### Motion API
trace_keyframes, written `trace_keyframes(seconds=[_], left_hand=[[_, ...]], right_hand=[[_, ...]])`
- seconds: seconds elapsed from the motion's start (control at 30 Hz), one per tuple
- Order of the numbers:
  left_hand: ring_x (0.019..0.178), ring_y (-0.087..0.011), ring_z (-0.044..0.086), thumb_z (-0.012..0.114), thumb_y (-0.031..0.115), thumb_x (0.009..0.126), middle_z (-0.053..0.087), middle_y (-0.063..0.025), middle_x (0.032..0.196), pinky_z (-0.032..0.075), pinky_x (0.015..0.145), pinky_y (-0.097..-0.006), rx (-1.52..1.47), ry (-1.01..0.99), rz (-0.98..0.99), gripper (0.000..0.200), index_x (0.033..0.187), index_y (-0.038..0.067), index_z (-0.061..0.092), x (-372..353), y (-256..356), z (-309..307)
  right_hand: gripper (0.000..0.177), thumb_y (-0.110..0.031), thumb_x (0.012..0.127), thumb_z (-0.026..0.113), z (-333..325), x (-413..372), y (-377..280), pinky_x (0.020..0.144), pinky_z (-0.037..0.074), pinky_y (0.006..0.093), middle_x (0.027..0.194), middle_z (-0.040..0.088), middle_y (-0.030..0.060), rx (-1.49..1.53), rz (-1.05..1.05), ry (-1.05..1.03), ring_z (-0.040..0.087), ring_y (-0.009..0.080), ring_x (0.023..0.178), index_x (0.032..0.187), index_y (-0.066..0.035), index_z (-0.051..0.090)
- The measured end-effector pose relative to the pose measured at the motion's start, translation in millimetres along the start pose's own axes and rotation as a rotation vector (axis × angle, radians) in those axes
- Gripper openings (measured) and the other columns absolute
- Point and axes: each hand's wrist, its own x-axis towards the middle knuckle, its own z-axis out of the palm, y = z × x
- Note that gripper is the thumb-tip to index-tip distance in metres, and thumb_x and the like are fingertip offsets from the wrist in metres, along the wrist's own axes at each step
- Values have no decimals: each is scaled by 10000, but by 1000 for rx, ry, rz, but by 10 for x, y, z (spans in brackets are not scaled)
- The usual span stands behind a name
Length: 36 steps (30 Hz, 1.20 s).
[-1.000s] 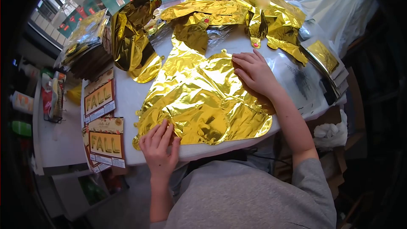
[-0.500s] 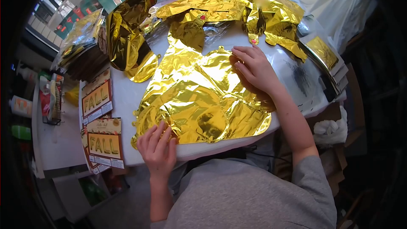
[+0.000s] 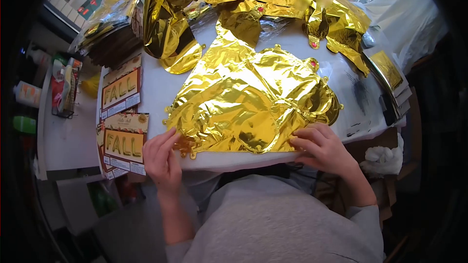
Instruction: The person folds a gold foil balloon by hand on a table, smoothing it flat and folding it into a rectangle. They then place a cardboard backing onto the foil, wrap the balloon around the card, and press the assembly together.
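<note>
A flat, shiny gold foil balloon (image 3: 234,102) lies spread on the white table, its surface creased and its rim lined with small tabs. My left hand (image 3: 163,160) is at its near left corner, fingers stretched out and tips at the foil's edge. Close to the near right edge is my right hand (image 3: 324,148), its fingers bent and slightly apart, the fingertips touching the foil. I see no firm grip in either hand. A pink-red dot (image 3: 313,63) marks a tab at the balloon's upper right.
More gold foil balloons (image 3: 173,24) lie crumpled along the far side. At left are printed FALL cards (image 3: 124,143) and a stack of packages (image 3: 114,34). Further packages (image 3: 387,70) sit at right, near a plastic bag (image 3: 382,158). A wire basket (image 3: 63,90) stands far left.
My right hand has come down from the balloon's upper right to its near right edge. My left hand has shifted slightly outward at the left corner. The camera view has tilted down.
</note>
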Motion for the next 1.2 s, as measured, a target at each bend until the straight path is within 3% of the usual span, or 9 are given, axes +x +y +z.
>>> trace_keyframes(seconds=[0.27,0.53,0.57,0.7,0.77,0.87,1.1,1.2], left_hand=[[1153,-347,686,544,-129,844,757,-147,1235,509,1039,-446,-66,-123,-83,372,1109,8,767,150,-10,-63],[1318,-388,623,600,-106,851,662,-156,1423,500,1105,-463,-184,-337,87,443,1254,26,726,376,334,284],[1408,-385,552,606,-38,930,593,-157,1513,448,1165,-505,-183,-414,74,456,1375,45,662,413,343,339],[1488,-379,463,592,70,1011,522,-147,1588,333,1236,-578,-48,-460,142,477,1487,75,577,523,370,546],[1553,-364,371,574,170,1053,446,-130,1655,209,1275,-626,28,-553,130,524,1568,114,496,504,335,587],[1602,-354,288,543,210,1071,369,-87,1718,133,1299,-612,60,-625,96,560,1622,171,450,458,317,597],[1607,-345,278,531,232,1068,354,-77,1729,98,1303,-608,130,-659,88,565,1625,186,452,326,256,617],[1587,-344,317,576,245,1058,381,-76,1711,158,1282,-638,136,-635,110,567,1612,191,466,297,252,580]], right_hand=[[433,-232,783,880,94,-139,82,936,543,458,1165,703,69,-84,-66,144,670,303,1060,1168,-90,743],[438,-223,822,857,129,-145,76,937,547,448,1198,715,79,-91,-33,185,683,304,1060,1221,-78,749],[438,-223,822,857,142,-151,75,937,547,448,1198,715,79,-98,-26,186,683,304,1060,1221,-78,749],[396,-214,841,847,191,-180,74,926,555,427,1204,725,66,-107,-57,213,693,272,1062,1201,-79,754],[350,-169,848,835,178,-157,47,902,566,394,1181,741,46,-137,-92,245,712,231,1024,1176,-81,755],[330,-129,839,824,143,-143,44,891,570,385,1145,752,42,-131,-129,238,724,231,978,1157,-76,754],[307,-88,805,803,117,-192,104,874,572,394,1075,758,37,-150,-134,248,725,220,942,1108,-77,756],[295,-85,792,795,89,-203,90,865,572,396,1061,756,36,-126,-151,262,719,217,915,1085,-81,759]])
